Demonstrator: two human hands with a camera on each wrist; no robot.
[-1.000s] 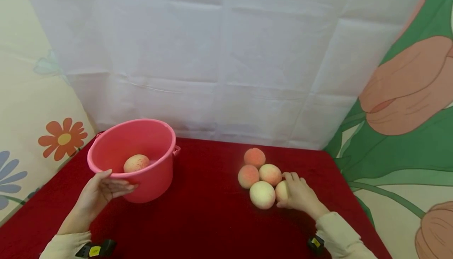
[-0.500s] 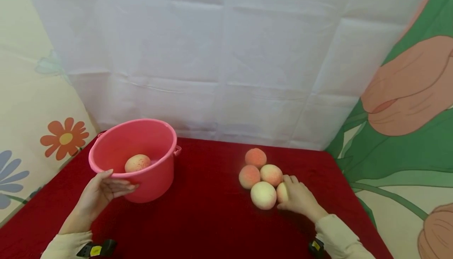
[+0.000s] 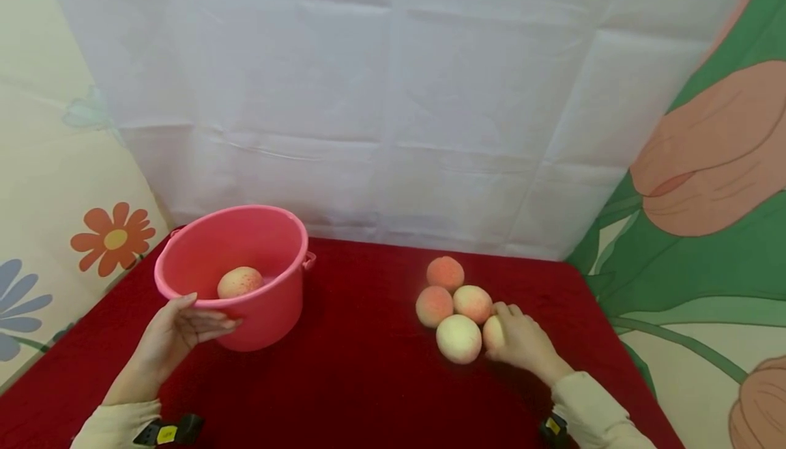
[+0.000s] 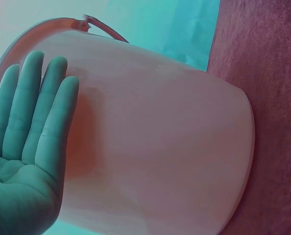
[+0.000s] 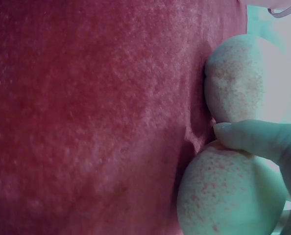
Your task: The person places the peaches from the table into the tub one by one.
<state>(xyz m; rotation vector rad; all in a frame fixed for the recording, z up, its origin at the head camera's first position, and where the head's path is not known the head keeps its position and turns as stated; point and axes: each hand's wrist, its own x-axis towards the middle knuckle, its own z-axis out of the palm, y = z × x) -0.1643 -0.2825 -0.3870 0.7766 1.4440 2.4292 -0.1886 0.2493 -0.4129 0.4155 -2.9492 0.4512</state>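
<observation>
A pink bucket (image 3: 264, 319) stands at the left, one peach (image 3: 240, 282) inside it. My left hand (image 3: 168, 340) holds the bucket's near rim, thumb over the edge and fingers against the outer wall; in the left wrist view those fingers (image 4: 18, 112) lie straight and side by side. On the right, my right hand (image 3: 522, 343) grips a pale peach (image 3: 493, 333), partly hidden behind the fingers. Its thumb presses the speckled skin of that peach (image 5: 224, 196) in the right wrist view. Another pale peach (image 3: 458, 339) sits right beside it.
Several more peaches cluster there: one yellow and pink peach (image 3: 472, 303) and two redder ones, a nearer peach (image 3: 434, 307) and a farther peach (image 3: 445, 273). All rest on a red cloth (image 3: 356, 367). A white sheet (image 3: 381, 94) hangs behind the table.
The right hand's thumb has drawn in slightly at the near side of the peach. The left hand and bucket hold still; the view shifts a little.
</observation>
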